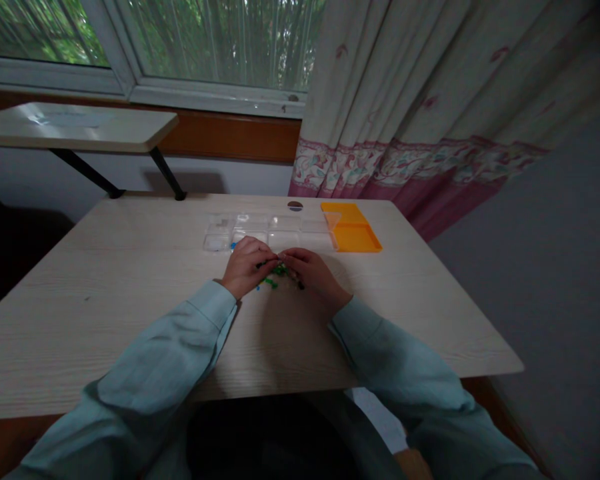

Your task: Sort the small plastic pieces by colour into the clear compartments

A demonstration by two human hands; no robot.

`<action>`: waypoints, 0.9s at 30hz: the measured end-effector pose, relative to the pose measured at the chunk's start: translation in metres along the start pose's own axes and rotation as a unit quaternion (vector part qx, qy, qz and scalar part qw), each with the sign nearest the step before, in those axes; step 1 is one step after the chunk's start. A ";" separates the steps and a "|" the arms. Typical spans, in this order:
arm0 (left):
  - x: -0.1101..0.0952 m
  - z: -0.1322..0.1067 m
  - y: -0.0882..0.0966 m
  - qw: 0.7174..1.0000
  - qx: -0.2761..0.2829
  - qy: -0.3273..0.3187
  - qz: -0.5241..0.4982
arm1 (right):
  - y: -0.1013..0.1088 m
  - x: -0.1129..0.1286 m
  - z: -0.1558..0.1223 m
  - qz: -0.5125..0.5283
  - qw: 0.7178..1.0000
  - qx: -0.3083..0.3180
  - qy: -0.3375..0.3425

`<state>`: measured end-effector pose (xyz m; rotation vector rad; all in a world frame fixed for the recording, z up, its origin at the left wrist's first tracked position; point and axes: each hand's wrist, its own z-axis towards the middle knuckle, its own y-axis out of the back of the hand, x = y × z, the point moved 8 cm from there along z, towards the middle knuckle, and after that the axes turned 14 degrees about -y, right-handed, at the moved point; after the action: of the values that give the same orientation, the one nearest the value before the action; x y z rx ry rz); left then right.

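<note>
Pale blue-green sleeves [150, 360] take up most of the foreground, reaching in from both bottom corners over a light wood-look tabletop [420, 313]. Both hands are basically fingertip to fingertip in the middle: left hand [250, 265] and right hand [316, 273], each with thumb and fingers drawn in like a pinch. Honestly can't tell what's between them, if anything, way too small and dim.

Right under and between the hands there's a loose little bunch of small pieces [271, 283] on the tabletop, mostly green, plus some blue and dark bits. Just past the hands sits a clear compartment box [285, 240], with something blue [233, 245] showing by the left hand. Orange tray [359, 238] is at the box's right end, looks like they overlap a bit. Behind all that: floral curtain [405, 80] on the right, window [220, 47] on the left.
</note>
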<state>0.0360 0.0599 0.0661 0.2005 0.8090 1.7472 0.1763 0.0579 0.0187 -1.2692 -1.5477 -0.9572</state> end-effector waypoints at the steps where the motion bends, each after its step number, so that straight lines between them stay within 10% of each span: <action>1: 0.000 0.000 0.001 1.000 -0.003 0.004 -0.004 | 0.001 0.000 0.001 0.001 1.000 -0.003 0.007; 18: 0.018 -0.006 0.010 0.995 -0.067 0.063 -0.036 | 0.006 0.027 -0.008 -0.119 0.979 -0.039 0.163; 23: 0.043 -0.015 0.027 0.989 -0.080 0.102 0.071 | 0.036 0.042 -0.013 -0.257 0.929 -0.154 0.218; 27: 0.070 -0.029 0.049 0.969 -0.143 0.154 0.132 | 0.034 0.040 -0.008 -0.409 0.873 -0.129 0.233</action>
<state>-0.0410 0.1051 0.0561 -0.1699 0.7635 2.1593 0.2080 0.0683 0.0597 -0.4188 -1.5877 -1.8991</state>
